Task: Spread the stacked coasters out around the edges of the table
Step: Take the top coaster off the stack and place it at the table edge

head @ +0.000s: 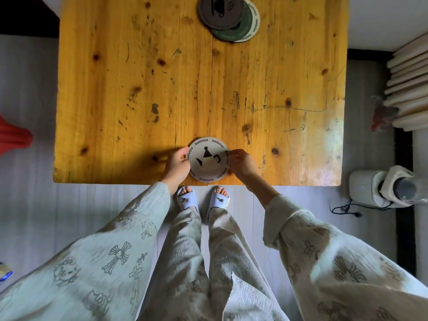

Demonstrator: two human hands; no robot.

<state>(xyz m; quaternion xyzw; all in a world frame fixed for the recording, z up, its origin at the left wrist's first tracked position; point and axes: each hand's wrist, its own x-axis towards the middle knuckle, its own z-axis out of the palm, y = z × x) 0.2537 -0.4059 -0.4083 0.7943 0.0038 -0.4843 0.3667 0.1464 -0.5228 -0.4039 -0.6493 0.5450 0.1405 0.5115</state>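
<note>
A round white coaster [208, 162] with "Aesthetics" lettering and a black drawing lies at the near edge of the wooden table [139, 89]. My left hand [177, 164] grips its left rim and my right hand [240, 162] pinches its right rim. At the far edge sits a loose stack of coasters [228, 17]: a dark brown one [220, 10] on top, a green one [234, 31] under it and a white one [254, 22] at the bottom, fanned to the right.
A red object [14, 135] stands on the floor to the left. To the right are a ribbed white radiator [407, 89] and a white appliance [379, 186] with a cable. My slippered feet [203, 200] stand right at the table's near edge.
</note>
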